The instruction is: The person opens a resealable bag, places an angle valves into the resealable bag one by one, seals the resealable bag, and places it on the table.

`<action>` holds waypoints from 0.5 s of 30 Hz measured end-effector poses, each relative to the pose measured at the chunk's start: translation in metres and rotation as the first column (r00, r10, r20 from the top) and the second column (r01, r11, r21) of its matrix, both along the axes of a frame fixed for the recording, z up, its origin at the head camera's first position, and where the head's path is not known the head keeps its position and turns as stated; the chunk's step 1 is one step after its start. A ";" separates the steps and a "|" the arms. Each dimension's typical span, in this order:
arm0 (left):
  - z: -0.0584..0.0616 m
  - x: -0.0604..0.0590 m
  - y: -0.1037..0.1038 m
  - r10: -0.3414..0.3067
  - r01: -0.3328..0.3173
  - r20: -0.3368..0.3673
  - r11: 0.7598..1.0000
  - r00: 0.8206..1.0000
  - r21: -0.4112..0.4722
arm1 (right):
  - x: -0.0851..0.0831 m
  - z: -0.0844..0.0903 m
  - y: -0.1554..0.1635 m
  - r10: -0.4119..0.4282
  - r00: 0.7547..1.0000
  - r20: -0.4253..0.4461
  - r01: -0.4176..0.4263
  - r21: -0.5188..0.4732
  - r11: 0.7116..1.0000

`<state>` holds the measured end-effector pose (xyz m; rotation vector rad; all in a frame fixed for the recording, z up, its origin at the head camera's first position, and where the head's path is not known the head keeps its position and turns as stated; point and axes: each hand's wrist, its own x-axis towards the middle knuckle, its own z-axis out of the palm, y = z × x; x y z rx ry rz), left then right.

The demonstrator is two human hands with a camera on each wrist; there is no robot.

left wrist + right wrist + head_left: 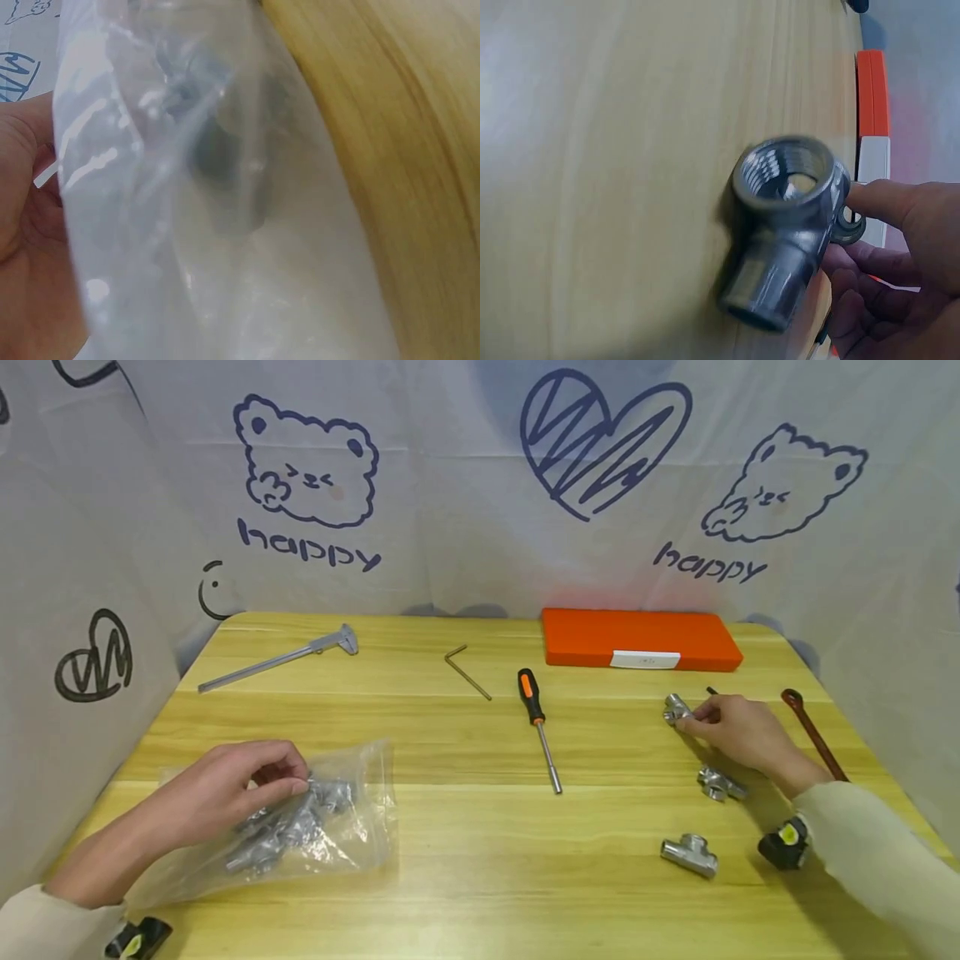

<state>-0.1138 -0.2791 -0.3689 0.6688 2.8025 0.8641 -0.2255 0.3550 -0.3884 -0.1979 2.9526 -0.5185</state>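
Right hand [742,735] grasping: thumb and fingers pinch a metal fitting [677,703] at one side, its threaded mouth turned to the right wrist camera. Fitting sits on the far right part of the wooden table [465,877], short of the orange case [637,635]; whether it touches the wood, cannot tell. Two loose fittings lie nearer the person: a middle fitting [722,785] beside the right forearm, a near fitting [690,857] closer to the table's front. Left hand [232,785] pinches the clear plastic bag [375,835], which lies on the left and holds more grey fittings [285,837]. Step in hand, as judged: handling fittings one at a time between bag and right-hand side, probably setting them out in a column; one instant doesn't settle whether this piece is being put down or picked up. If down, next move calls for seating it steady, then parting the fingers, forearm kept off the middle fitting. Left grip should keep the bag from sliding.
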 end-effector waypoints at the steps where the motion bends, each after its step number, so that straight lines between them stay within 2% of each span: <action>1: 0.000 0.000 0.000 -0.001 0.001 -0.003 1.000 1.000 -0.002 | 0.000 0.001 -0.003 -0.001 1.000 0.003 0.001 0.000 1.000; 8: 0.002 -0.001 0.001 -0.013 0.013 -0.020 1.000 1.000 -0.002 | 0.004 0.012 -0.040 0.015 0.999 -0.048 -0.019 -0.088 0.996; 12: 0.003 -0.001 0.001 -0.014 0.014 -0.018 1.000 1.000 0.003 | 0.010 0.026 -0.081 0.032 0.998 -0.063 -0.043 -0.179 0.983; 15: 0.003 -0.001 0.001 -0.010 0.010 -0.013 1.000 1.000 0.002 | 0.015 0.035 -0.116 0.079 0.995 -0.055 -0.091 -0.252 0.963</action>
